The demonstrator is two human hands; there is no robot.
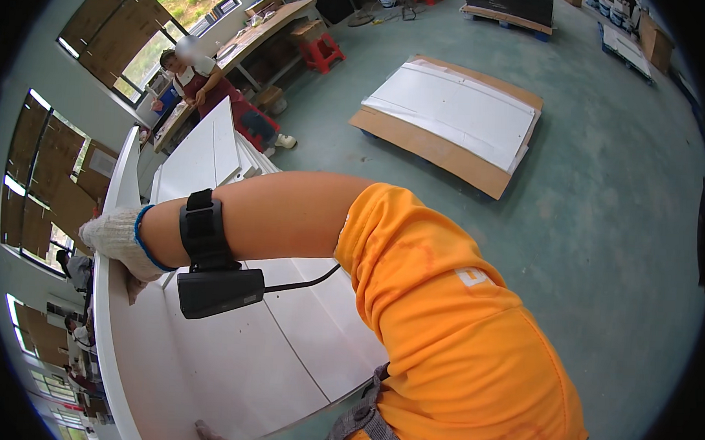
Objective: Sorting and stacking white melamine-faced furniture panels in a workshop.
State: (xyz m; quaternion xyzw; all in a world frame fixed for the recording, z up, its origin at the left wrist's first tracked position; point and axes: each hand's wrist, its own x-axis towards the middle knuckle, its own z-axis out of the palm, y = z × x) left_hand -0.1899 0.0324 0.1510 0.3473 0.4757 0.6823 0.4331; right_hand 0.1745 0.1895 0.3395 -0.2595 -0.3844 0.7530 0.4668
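My right arm, in an orange sleeve, reaches across to the left with a black strap and a small black device (222,293) on its forearm. In a white knit glove with a blue cuff, my right hand (119,240) is closed over the top edge of an upright white panel (111,343). Part of the glove hangs down the panel's inner side. The panel forms one wall of a large white cabinet-like piece (260,357) with a seam across its inner face. At the bottom edge, a brownish shape, perhaps my left hand (211,436), shows only partly; its fingers are unclear.
Loose white boards (206,155) lean beyond the cabinet. Near them a person in a dark red apron (191,87) stands by a workbench (270,28). A low stack of white panels (452,110) on cardboard lies on the green floor. Red stools (323,53) stand under the bench.
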